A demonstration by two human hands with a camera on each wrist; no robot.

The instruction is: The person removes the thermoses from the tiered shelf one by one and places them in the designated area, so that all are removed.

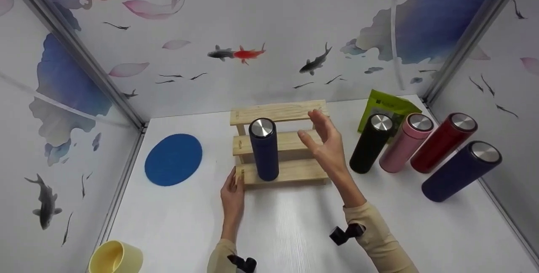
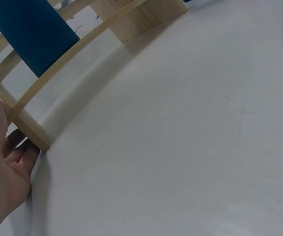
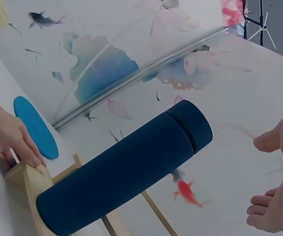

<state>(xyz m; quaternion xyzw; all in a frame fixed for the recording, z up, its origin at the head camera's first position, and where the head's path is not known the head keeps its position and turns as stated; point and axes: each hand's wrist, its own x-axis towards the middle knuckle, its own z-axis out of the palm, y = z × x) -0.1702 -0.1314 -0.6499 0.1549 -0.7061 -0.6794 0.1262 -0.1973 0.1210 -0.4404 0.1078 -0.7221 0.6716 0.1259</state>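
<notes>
A dark blue thermos bottle (image 1: 264, 151) with a silver lid top stands upright on the lowest step of a three-tier wooden rack (image 1: 301, 172). At the rack's left end, my left hand (image 1: 233, 197) grips the front corner, its fingers bent around the end piece in the left wrist view. My right hand (image 1: 328, 144) is raised over the rack's right side, thumb and fingers spread apart, holding nothing. A gap separates it from the blue bottle (image 3: 124, 169) in the right wrist view.
To the right stand black (image 1: 370, 144), pink (image 1: 406, 142), red (image 1: 444, 142) and second blue (image 1: 461, 172) thermos bottles. Behind them is a green pouch (image 1: 393, 104). A round blue mat (image 1: 173, 159) lies left of the rack; a yellow cup (image 1: 132, 258) stands near left. Printed walls enclose the table.
</notes>
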